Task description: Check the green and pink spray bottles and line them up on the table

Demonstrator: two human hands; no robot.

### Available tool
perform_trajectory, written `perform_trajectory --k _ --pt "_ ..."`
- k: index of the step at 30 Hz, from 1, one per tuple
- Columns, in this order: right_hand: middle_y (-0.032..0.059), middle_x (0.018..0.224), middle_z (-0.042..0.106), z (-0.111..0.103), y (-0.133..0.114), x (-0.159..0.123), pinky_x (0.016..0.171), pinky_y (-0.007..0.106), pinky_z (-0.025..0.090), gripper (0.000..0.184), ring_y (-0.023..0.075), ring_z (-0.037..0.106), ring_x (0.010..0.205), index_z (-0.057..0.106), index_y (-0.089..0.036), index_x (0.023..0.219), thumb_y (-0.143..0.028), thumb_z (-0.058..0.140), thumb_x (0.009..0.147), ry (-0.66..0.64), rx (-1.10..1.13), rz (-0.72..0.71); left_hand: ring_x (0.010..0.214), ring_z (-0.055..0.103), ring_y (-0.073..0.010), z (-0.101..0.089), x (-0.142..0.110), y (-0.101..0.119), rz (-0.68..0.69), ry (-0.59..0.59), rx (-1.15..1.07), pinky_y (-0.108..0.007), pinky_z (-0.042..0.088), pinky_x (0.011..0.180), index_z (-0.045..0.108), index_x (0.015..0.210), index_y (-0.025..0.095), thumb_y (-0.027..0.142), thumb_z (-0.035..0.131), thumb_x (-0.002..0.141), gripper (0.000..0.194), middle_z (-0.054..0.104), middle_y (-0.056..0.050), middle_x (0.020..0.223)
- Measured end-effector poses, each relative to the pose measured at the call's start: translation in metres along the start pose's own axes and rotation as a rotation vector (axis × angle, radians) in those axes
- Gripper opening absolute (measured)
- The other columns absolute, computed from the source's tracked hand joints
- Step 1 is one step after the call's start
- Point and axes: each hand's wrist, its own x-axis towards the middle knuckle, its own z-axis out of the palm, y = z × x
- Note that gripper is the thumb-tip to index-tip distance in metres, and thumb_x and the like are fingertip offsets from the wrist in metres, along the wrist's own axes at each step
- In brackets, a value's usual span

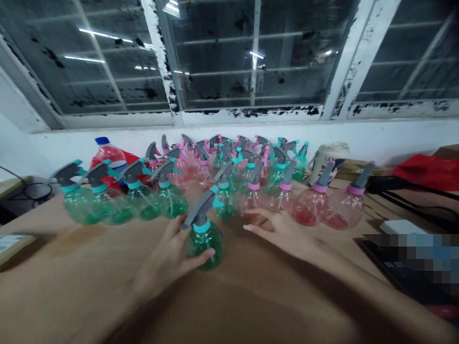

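My left hand [168,260] is wrapped round a green spray bottle [207,241] with a grey trigger and teal collar, standing upright on the wooden table [71,286]. My right hand [278,227] lies on the table with fingers stretched out, holding nothing, close to a pink spray bottle [283,196]. Behind both hands stand several green spray bottles [143,198] and several pink spray bottles [322,203] in rows up to the wall.
A red-labelled drink bottle with a blue cap [107,153] stands at the back left. A cream jug [328,155], red cloth [426,172] and black cables [412,196] lie at the right. A dark flat device [401,272] sits at the right edge. Windows run above.
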Motion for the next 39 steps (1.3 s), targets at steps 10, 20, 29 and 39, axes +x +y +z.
perform_trajectory --k 10,20,29,39 --pt "0.0189 0.100 0.069 0.033 -0.028 0.061 0.078 0.048 0.050 0.076 0.0330 0.066 0.090 0.038 -0.006 0.139 -0.054 0.052 0.081 0.192 -0.118 0.044 0.099 0.060 -0.0324 -0.005 0.040 -0.045 -0.205 0.027 0.085 -0.044 0.050 0.083 0.050 0.116 0.016 0.054 0.058 0.080 0.053 0.062 -0.010 0.104" --pt "0.0267 0.128 0.053 0.057 -0.024 0.088 0.088 0.049 0.047 0.078 0.0388 0.053 0.115 0.037 -0.003 0.137 -0.054 0.054 0.080 0.287 -0.179 0.063 0.119 0.051 -0.0327 0.013 0.078 -0.058 -0.143 0.050 0.120 -0.047 0.042 0.099 0.049 0.118 0.015 0.040 0.070 0.076 0.053 0.056 -0.015 0.123" --pt "0.0271 0.111 0.059 0.062 -0.024 0.095 0.070 0.047 0.052 0.063 0.0383 0.063 0.094 0.050 -0.002 0.122 -0.050 0.056 0.081 0.290 -0.242 0.071 0.121 0.050 -0.0322 0.023 0.083 -0.061 -0.138 0.071 0.080 -0.046 0.044 0.098 0.036 0.132 0.013 0.040 0.067 0.080 0.066 0.051 -0.018 0.131" --pt "0.0242 0.113 0.057 0.058 -0.036 0.048 0.070 0.047 0.053 0.067 0.0376 0.063 0.091 0.054 -0.005 0.114 -0.063 0.046 0.082 0.222 -0.365 -0.037 0.106 0.060 -0.0271 -0.006 0.021 -0.023 -0.144 0.102 -0.030 -0.043 0.050 0.088 0.043 0.130 0.023 0.045 0.049 0.088 0.047 0.054 -0.009 0.125"
